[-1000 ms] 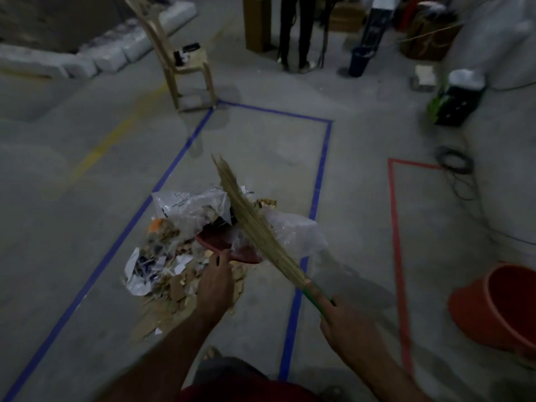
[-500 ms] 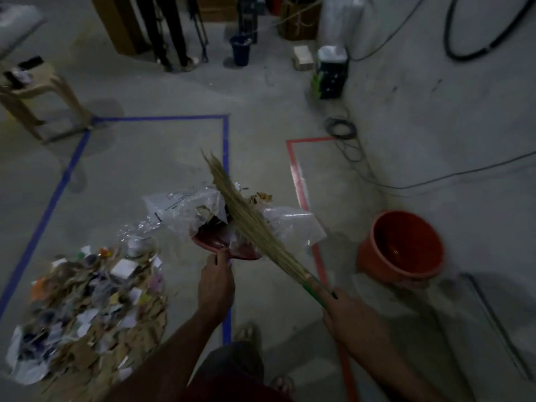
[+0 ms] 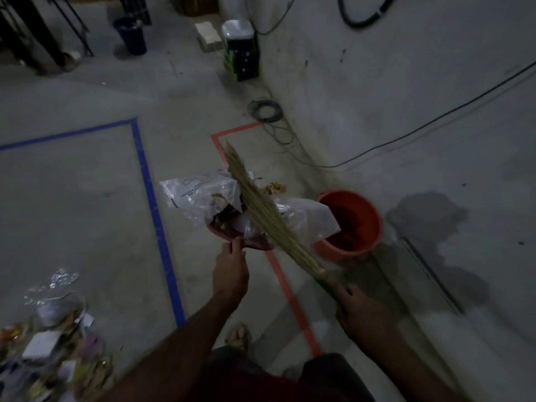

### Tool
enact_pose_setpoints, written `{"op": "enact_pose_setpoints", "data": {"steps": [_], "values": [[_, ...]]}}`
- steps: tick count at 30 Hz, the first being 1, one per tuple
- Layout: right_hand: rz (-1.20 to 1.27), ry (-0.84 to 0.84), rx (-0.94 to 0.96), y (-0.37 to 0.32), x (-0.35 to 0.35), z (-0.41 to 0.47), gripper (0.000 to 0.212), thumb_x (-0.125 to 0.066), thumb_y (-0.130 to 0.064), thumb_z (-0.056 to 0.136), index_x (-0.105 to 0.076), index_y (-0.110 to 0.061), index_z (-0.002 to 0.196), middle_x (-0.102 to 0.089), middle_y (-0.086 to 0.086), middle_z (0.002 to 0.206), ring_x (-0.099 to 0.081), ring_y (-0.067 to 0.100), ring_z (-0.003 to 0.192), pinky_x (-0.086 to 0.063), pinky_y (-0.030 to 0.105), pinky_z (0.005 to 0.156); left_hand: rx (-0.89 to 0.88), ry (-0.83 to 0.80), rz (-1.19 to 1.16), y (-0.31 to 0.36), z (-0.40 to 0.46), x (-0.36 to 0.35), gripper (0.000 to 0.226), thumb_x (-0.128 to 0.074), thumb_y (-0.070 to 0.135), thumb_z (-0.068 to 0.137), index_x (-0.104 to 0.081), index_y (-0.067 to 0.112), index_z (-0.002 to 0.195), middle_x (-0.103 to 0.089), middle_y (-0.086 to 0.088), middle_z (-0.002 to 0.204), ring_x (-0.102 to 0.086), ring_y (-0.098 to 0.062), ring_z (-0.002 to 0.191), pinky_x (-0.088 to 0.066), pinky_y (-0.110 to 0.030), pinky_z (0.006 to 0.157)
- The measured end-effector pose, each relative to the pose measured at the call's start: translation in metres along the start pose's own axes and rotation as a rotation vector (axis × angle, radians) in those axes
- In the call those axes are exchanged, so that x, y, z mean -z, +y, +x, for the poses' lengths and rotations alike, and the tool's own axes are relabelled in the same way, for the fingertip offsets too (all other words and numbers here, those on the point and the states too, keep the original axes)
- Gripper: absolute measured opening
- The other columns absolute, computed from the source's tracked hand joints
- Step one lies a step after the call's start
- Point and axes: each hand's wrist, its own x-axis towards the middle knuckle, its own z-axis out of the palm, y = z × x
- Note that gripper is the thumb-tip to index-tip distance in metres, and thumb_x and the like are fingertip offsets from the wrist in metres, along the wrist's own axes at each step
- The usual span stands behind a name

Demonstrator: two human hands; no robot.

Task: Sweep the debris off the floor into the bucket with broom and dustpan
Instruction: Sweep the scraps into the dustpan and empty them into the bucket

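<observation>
Orange and open-mouthed, the bucket is standing on the floor right of centre, just right of the loaded dustpan. The left hand is gripping the dustpan's near edge; the right hand is clenching the broom, whose bristles are lying diagonally over the plastic debris, pinning it. The bucket is lying up and right of both hands, nearer the right. More debris is waiting at lower left.

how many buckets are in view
2: an orange bucket by the wall, right of the dustpan, and a dark bucket far back, top left. Others may be hidden.
</observation>
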Motion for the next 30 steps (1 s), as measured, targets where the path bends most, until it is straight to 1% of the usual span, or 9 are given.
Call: {"op": "enact_pose_setpoints", "data": {"steps": [3, 8, 11, 15, 17, 21, 24, 27, 30], "values": [[0.02, -0.027, -0.044, 0.038, 0.004, 0.01, 0.096, -0.056, -0.023, 0.088, 0.009, -0.061, 0.148, -0.041, -0.006, 0.083, -0.042, 0.013, 0.057, -0.026, 0.024, 0.045, -0.038, -0.027, 0.009, 0.034, 0.019, -0.02, 0.034, -0.048, 0.02, 0.101, -0.046, 0.02, 0.135, -0.055, -0.011, 0.116, -0.056, -0.032, 0.093, -0.049, -0.04, 0.067], [0.048, -0.043, -0.056, 0.115, 0.016, 0.026, 0.09, -0.052, -0.035, 0.093, 0.017, -0.061, 0.145, -0.044, -0.005, 0.091, -0.05, 0.015, 0.065, -0.045, 0.032, 0.054, -0.055, -0.075, 0.023, 0.092, 0.044, -0.074, 0.034, -0.047, 0.022, 0.101, -0.045, 0.02, 0.135, -0.053, -0.012, 0.112, -0.056, -0.036, 0.091, -0.049, -0.042, 0.066], [0.026, -0.066, -0.026, 0.169, 0.025, 0.038, 0.087, -0.049, -0.04, 0.094, 0.018, -0.061, 0.145, -0.047, -0.004, 0.095, -0.054, 0.015, 0.07, -0.043, 0.028, 0.055, -0.035, -0.092, 0.03, 0.132, 0.05, -0.113, 0.036, -0.048, 0.02, 0.1, -0.046, 0.019, 0.136, -0.053, -0.013, 0.115, -0.057, -0.038, 0.093, -0.047, -0.041, 0.067], [-0.017, -0.119, 0.036, 0.249, 0.042, 0.064, 0.098, -0.077, -0.032, 0.072, -0.024, -0.05, 0.152, -0.057, -0.008, 0.091, -0.056, 0.006, 0.06, -0.013, 0.013, 0.037, 0.026, -0.091, 0.04, 0.19, 0.055, -0.169, 0.035, -0.049, 0.02, 0.101, -0.048, 0.018, 0.136, -0.055, -0.015, 0.117, -0.057, -0.036, 0.094, -0.046, -0.039, 0.065], [-0.025, -0.162, 0.028, 0.29, 0.041, 0.076, 0.107, -0.085, -0.025, 0.06, -0.032, -0.043, 0.152, -0.058, -0.011, 0.085, -0.054, 0.004, 0.056, -0.008, 0.01, 0.036, 0.052, -0.098, 0.048, 0.214, 0.06, -0.203, 0.035, -0.048, 0.019, 0.101, -0.048, 0.016, 0.136, -0.055, -0.014, 0.117, -0.057, -0.035, 0.095, -0.047, -0.039, 0.065], [0.071, -0.221, 0.022, 0.377, 0.021, 0.104, 0.1, -0.074, -0.023, 0.074, -0.019, -0.052, 0.152, -0.061, -0.003, 0.114, -0.065, 0.015, 0.072, -0.018, 0.009, 0.042, 0.106, -0.128, 0.064, 0.255, 0.077, -0.28, 0.038, -0.05, 0.017, 0.101, -0.047, 0.016, 0.138, -0.053, -0.013, 0.12, -0.058, -0.033, 0.094, -0.04, -0.035, 0.063], [0.054, -0.257, -0.019, 0.438, -0.014, 0.134, 0.083, -0.062, -0.03, 0.085, -0.017, -0.056, 0.151, -0.057, -0.003, 0.117, -0.063, 0.018, 0.07, -0.014, 0.015, 0.04, 0.13, -0.195, 0.126, 0.262, 0.091, -0.351, 0.048, -0.053, 0.014, 0.097, -0.039, 0.022, 0.142, -0.051, -0.01, 0.117, -0.059, -0.033, 0.091, -0.051, -0.042, 0.065], [-0.02, -0.36, -0.105, 0.485, -0.066, 0.167, 0.051, -0.044, -0.044, 0.082, -0.065, -0.035, 0.128, -0.062, -0.004, 0.097, -0.063, 0.016, 0.063, -0.028, 0.02, 0.041, 0.123, -0.319, 0.243, 0.259, 0.11, -0.417, 0.06, -0.055, 0.009, 0.091, -0.034, 0.026, 0.145, -0.047, -0.008, 0.125, -0.058, -0.031, 0.094, -0.05, -0.042, 0.07], [-0.029, -0.392, -0.131, 0.519, -0.122, 0.179, 0.055, -0.037, -0.046, 0.075, -0.076, -0.019, 0.104, -0.063, 0.001, 0.077, -0.064, 0.02, 0.053, -0.042, 0.032, 0.037, 0.055, -0.401, 0.379, 0.26, 0.112, -0.468, 0.059, -0.045, 0.008, 0.093, -0.029, 0.026, 0.148, -0.041, -0.007, 0.135, -0.054, -0.031, 0.105, -0.046, -0.042, 0.078]]}}
